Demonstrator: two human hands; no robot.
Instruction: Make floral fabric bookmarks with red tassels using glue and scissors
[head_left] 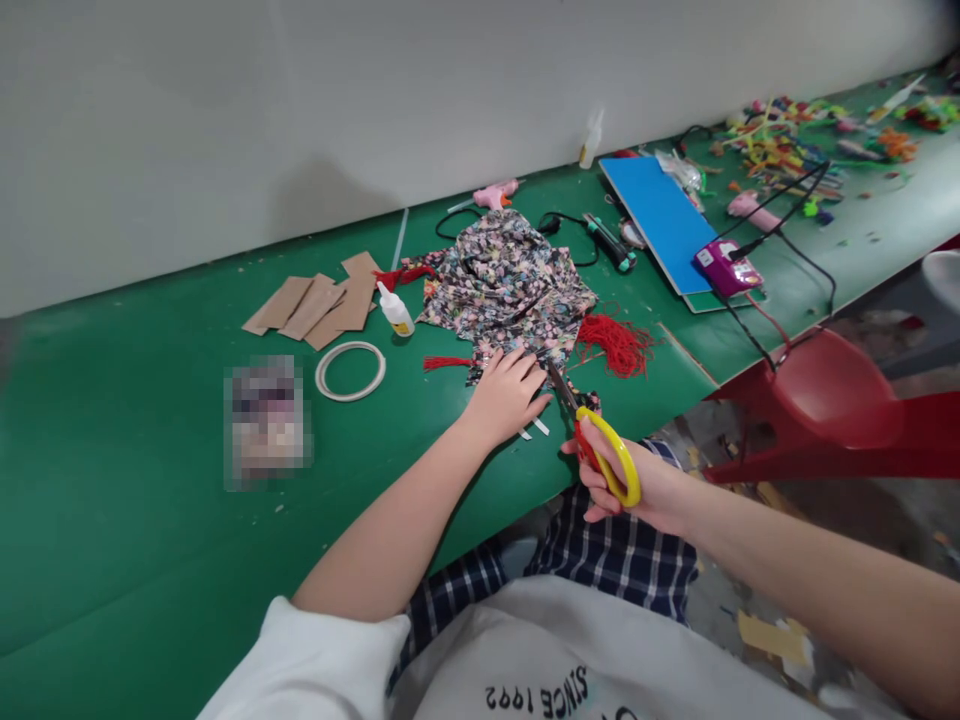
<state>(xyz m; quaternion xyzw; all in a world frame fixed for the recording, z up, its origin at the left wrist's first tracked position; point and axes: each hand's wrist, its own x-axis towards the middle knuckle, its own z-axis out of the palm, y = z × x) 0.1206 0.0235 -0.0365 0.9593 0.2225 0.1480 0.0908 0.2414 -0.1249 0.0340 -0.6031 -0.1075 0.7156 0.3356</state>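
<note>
A crumpled floral cloth (510, 275) lies on the green table in front of me. My left hand (506, 395) rests flat on its near edge, fingers spread and pointing away from me. In my right hand (607, 475) is a pair of scissors (619, 455) with yellow and red handles. The blades reach the cloth just right of my left fingers; whether they are closed on it I cannot tell. A red tassel (448, 363) sticks out left of my left hand. Loose red threads (619, 345) bunch at the cloth's right side. Small white strips (540, 427) lie under my left wrist.
Left of the cloth are cardboard pieces (315, 305), a glue bottle (395, 312) and a roll of tape (351, 371). Behind it lies a pink glue gun (495, 194). To the right are a box cutter (609, 243), a blue board (660, 220), a purple power box (727, 266) and a red stool (836, 385).
</note>
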